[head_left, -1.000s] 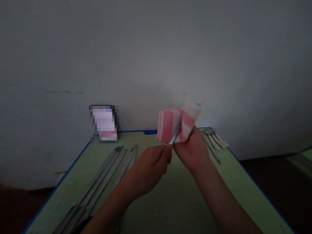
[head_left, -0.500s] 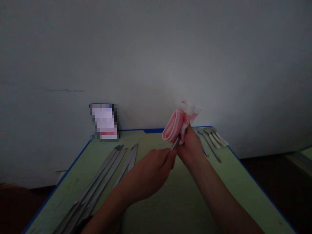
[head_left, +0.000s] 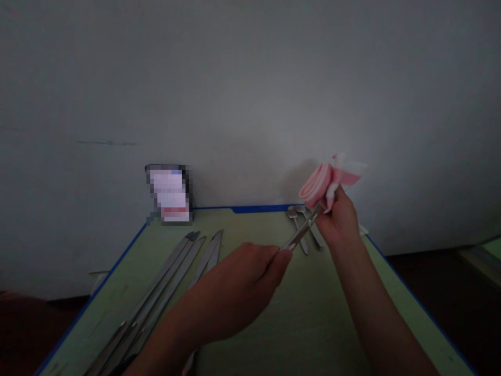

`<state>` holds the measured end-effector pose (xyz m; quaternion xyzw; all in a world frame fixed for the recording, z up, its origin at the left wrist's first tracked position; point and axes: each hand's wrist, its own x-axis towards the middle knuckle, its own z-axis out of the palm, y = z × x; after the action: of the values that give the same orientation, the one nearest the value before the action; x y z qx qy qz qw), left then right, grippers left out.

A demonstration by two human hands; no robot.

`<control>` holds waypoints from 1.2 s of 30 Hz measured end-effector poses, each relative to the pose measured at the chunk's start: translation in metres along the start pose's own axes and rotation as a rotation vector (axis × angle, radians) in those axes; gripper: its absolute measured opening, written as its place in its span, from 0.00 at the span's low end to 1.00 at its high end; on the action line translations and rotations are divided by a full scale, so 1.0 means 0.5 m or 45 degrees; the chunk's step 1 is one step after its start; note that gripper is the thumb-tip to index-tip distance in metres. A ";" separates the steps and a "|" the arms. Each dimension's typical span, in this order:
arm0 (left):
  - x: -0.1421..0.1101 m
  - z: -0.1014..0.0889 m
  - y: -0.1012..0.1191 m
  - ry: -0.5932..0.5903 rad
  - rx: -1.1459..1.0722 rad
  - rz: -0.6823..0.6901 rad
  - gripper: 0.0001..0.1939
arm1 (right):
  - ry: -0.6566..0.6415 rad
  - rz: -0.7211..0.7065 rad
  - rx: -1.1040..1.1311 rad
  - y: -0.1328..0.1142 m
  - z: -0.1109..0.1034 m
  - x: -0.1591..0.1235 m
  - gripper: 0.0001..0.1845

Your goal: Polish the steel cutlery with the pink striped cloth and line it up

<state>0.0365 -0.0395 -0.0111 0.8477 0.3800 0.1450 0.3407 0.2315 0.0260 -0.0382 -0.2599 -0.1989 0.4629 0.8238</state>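
Head view: left hand (head_left: 247,284) clenches a metal utensil (head_left: 299,234), right hand (head_left: 341,219) the cloth (head_left: 318,184) (bunched), whose loose folds could snag it.

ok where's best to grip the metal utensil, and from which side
Probably the near end of the metal utensil, from the near left, as the left hand does: slim, it slants away rightward, and the pink cloth in the right hand hides its far end.

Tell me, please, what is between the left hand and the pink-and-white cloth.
In the head view, a shiny metal utensil spans that stretch, from the left hand to the cloth.
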 end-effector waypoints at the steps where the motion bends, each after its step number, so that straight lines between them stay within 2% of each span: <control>1: 0.000 0.000 0.000 0.021 -0.008 -0.007 0.23 | -0.022 0.012 -0.012 -0.003 0.004 -0.004 0.08; 6: 0.006 -0.004 -0.008 0.152 -0.051 -0.030 0.21 | -0.153 0.284 0.055 -0.003 0.046 -0.044 0.07; 9: 0.009 -0.010 -0.022 0.224 -0.102 -0.065 0.21 | -0.313 0.453 0.078 -0.002 0.064 -0.063 0.11; 11: 0.012 -0.013 -0.030 0.260 -0.114 -0.083 0.22 | -0.350 0.542 0.070 -0.001 0.066 -0.068 0.15; 15: 0.017 -0.013 -0.036 0.231 -0.027 -0.107 0.23 | -0.365 0.709 0.129 -0.005 0.058 -0.069 0.18; 19: 0.020 -0.008 -0.036 0.170 0.051 -0.107 0.23 | -0.426 0.780 0.254 -0.014 0.054 -0.069 0.13; 21: 0.022 -0.007 -0.035 0.154 0.057 -0.097 0.24 | -0.375 0.747 0.276 -0.008 0.055 -0.069 0.14; 25: 0.022 -0.001 -0.024 0.077 0.051 -0.090 0.25 | -0.184 0.526 0.257 0.027 0.059 -0.065 0.11; 29: 0.017 0.004 -0.008 -0.043 0.051 -0.043 0.24 | -0.018 0.365 0.213 0.048 0.043 -0.046 0.14; 32: 0.011 0.000 -0.002 -0.102 0.059 -0.012 0.24 | 0.064 0.251 0.179 0.037 0.021 -0.021 0.12; 36: 0.003 -0.009 0.001 -0.150 0.102 0.010 0.25 | 0.076 0.052 0.148 0.010 0.001 0.002 0.11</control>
<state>0.0355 -0.0366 -0.0073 0.8691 0.3616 0.0809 0.3276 0.2284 0.0292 -0.0404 -0.2293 -0.1415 0.4825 0.8334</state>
